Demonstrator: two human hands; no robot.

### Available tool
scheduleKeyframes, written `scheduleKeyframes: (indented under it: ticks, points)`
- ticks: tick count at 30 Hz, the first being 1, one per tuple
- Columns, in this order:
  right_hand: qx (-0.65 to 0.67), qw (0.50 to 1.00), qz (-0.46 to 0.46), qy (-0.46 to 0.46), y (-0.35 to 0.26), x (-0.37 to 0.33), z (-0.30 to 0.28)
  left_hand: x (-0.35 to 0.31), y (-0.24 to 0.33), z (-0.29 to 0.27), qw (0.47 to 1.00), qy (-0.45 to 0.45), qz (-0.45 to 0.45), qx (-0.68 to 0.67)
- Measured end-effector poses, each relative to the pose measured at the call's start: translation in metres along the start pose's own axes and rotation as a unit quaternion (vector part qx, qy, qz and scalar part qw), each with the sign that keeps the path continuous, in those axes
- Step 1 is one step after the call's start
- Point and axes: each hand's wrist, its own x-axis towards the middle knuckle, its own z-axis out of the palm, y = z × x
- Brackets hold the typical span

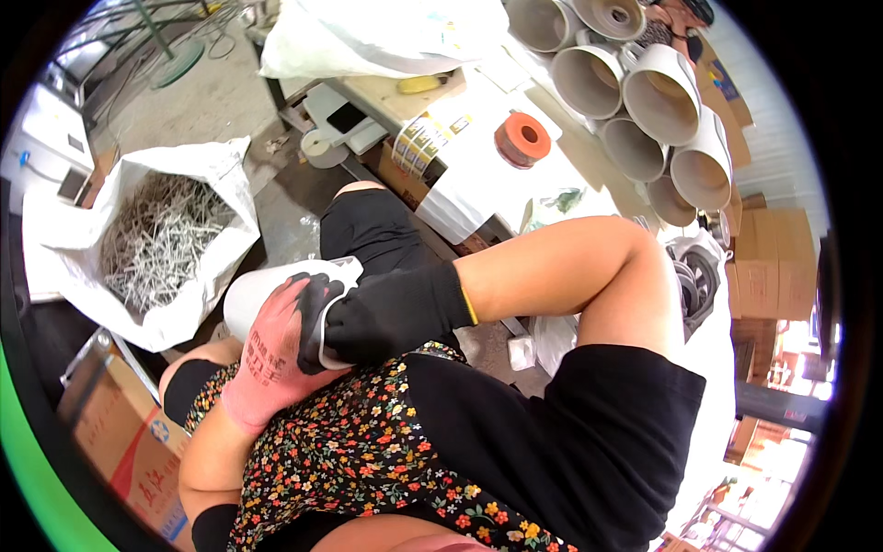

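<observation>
A white plastic pipe fitting (250, 296) lies across my lap, its near rim turned toward my body. My left hand (274, 345), in a pink glove with dark fingertips, wraps around the fitting near that rim. Black-gloved, my right hand (363, 322) reaches over from the right into the fitting's mouth. The fingers of the right hand are hidden inside or behind the rim, so their grip does not show.
At the left stands a white sack (239, 198) full of metal nails or screws (166, 244). The worktable holds a reel of red tape (522, 140), label sheets (425, 143) and several large grey pipe fittings (589, 81). Cardboard boxes (773, 262) are stacked at the right.
</observation>
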Motion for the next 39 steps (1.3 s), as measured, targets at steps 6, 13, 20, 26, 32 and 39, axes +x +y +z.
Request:
scheduleKeyframes:
  ticks: [6, 13, 20, 26, 32, 39]
  points:
    - [0.048, 0.998, 0.012, 0.028, 0.001, -0.027, 0.015, 0.003, -0.001, -0.003, 0.993, -0.112, 0.02, -0.034]
    - [0.016, 0.986, 0.093, 0.14, -0.008, -0.051, 0.022, -0.072, -0.266, -0.015, 0.909, -0.054, -0.405, 0.082]
    - [-0.316, 0.681, 0.365, 0.55, 0.076, -0.169, 0.032, -0.084, -0.232, 0.016, 0.904, 0.088, -0.364, -0.205]
    - [-0.314, 0.616, 0.487, 0.534, 0.104, -0.197, 0.042, -0.075, -0.241, -0.081, 0.841, 0.324, -0.36, -0.24]
    - [-0.306, 0.613, 0.513, 0.518, 0.108, -0.194, 0.033, -0.057, -0.221, -0.168, 0.924, 0.287, -0.237, -0.091]
    - [-0.313, 0.642, 0.508, 0.482, 0.103, -0.189, 0.043, -0.024, -0.176, -0.127, 0.858, 0.388, -0.254, -0.22]
